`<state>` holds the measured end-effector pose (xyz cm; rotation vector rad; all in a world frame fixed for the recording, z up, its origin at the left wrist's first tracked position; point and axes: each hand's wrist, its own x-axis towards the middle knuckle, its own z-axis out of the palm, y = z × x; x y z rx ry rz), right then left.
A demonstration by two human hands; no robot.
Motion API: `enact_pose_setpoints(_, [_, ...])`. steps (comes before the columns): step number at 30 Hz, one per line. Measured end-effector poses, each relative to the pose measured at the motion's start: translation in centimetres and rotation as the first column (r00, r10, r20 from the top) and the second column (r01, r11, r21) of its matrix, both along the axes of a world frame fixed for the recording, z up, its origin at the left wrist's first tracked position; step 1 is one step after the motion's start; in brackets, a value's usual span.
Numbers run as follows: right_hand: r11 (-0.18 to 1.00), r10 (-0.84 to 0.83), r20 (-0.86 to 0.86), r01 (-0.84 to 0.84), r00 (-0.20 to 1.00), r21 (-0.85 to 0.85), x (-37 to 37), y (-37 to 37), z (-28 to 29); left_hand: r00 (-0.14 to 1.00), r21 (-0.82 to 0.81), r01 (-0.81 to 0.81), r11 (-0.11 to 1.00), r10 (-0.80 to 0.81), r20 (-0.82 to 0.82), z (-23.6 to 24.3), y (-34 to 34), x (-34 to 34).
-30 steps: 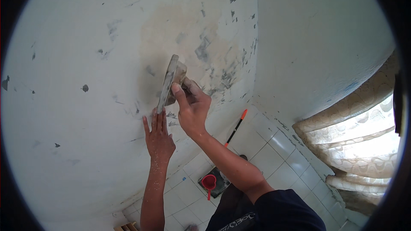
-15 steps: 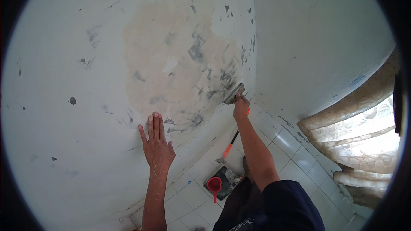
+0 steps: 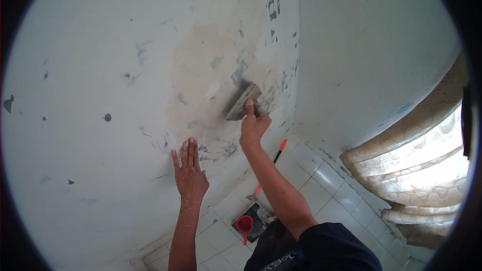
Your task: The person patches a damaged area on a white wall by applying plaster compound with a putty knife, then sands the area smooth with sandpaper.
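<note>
My right hand (image 3: 255, 125) grips a worn grey flat tool (image 3: 239, 104), like a float or sanding block, against the wall over a rough beige patch (image 3: 193, 85) scattered with grey marks and scrapes. Down and to the left, my left hand (image 3: 191, 169) lies flat on the white wall (image 3: 100, 160) at the patch's lower edge, fingers stretched upward and holding nothing.
An adjoining wall (image 3: 361, 65) meets this one at a corner. A sheer patterned curtain (image 3: 411, 163) covers a bright window at right. On the white tiled floor (image 3: 325, 203) lie a long orange and black-handled tool (image 3: 282, 145) and a dark tray (image 3: 261, 221) with a red dipper (image 3: 244, 223).
My right hand with the tool moved from mid-patch down toward the corner, then back up and left onto the patch. My left hand stays on the wall. The view shifts slightly.
</note>
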<state>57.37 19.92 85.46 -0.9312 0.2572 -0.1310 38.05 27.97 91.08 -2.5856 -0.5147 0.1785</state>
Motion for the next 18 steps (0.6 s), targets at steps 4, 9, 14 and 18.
enact_pose_setpoints(4, [0.993,-0.031,0.069,0.039,0.997,-0.114,-1.1,1.1,5.4,0.999,0.005,0.025,1.0,-0.025,0.02,0.1,-0.7,0.4])
enact_pose_setpoints(9, [0.981,0.189,0.312,-0.194,0.931,-0.014,-5.0,-0.3,12.5,1.0,0.009,0.008,1.0,-0.008,0.018,0.1,-0.2,-0.4])
enact_pose_setpoints(14, [0.977,0.202,0.267,-0.213,0.942,0.01,-1.7,-6.2,8.7,1.0,0.042,0.018,0.999,-0.019,0.025,0.2,-0.6,-0.1])
enact_pose_setpoints(18, [0.989,0.027,0.272,0.014,0.962,-0.146,4.2,-7.6,9.8,1.0,0.023,-0.005,1.0,0.004,0.018,0.2,-0.7,-0.1])
